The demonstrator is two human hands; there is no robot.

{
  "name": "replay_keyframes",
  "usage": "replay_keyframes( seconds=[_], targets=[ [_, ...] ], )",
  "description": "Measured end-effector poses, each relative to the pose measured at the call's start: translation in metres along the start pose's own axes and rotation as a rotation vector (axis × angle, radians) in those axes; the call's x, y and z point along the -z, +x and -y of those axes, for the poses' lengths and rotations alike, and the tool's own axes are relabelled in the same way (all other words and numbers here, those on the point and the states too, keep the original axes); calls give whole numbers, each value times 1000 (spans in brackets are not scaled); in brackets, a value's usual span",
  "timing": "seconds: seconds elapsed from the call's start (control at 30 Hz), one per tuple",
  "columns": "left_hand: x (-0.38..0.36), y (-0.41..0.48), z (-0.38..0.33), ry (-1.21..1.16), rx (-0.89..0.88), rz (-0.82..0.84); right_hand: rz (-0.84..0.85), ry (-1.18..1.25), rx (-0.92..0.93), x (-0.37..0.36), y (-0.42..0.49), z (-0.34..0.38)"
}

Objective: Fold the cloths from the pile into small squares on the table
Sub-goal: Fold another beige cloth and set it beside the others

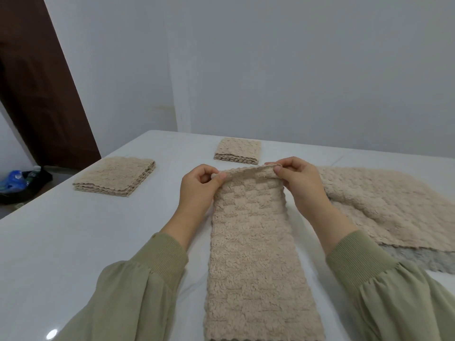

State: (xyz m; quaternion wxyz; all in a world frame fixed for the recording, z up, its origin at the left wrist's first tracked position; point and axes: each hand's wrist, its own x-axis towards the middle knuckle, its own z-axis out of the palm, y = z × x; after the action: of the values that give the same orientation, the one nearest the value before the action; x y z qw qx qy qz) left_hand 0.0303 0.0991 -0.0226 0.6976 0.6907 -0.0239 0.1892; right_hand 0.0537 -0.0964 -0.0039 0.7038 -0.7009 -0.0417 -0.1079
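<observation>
White table [73, 230]: two folded stacks [115, 175] [237, 151], one strip [253, 242]

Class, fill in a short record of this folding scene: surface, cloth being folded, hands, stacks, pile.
surface: white table
cloth being folded: long beige fleecy cloth, lengthwise, far edge lifted
left hand: pinches its far left corner
right hand: pinches its far right corner
stacks: left folded beige stack; far folded beige stack
pile: unfolded beige cloths, right

Long folded cloth [256, 242] lies on the table [73, 242], centre, running away from the person; both hands at its far end. Unfolded pile [384, 205] just right. One folded stack [115, 179] far left, another [238, 151] behind the cloth
</observation>
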Motion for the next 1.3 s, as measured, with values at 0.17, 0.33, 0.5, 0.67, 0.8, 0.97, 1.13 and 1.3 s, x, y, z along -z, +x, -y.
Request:
replay_keyframes(
  seconds=[0.17,0.33,0.5,0.67,0.8,0.97,1.13,1.3],
  targets=[
    [6,7,-29,-59,-79,-15,7,52,74,-3,-1,30],
    [1,7,-72,-113,-156,-10,-18,-31,205,-6,-16,67],
    [-3,13,-120,-193,-207,44,-42,78,223,-12,-11,113],
    [16,10,-158,-113,-233,132,-2,8,269,-13,-13,145],
    [32,2,-185,73,-245,218,-67,63,339,-11,-28,172],
    [30,-17,-210,259,-215,276,-24,47,356,-9,-48,190],
    [22,-23,-221,433,-135,362,-18,-12,413,-3,-58,199],
    [18,-29,-224,345,-138,292,117,139,365,3,-67,204]
  ],
)
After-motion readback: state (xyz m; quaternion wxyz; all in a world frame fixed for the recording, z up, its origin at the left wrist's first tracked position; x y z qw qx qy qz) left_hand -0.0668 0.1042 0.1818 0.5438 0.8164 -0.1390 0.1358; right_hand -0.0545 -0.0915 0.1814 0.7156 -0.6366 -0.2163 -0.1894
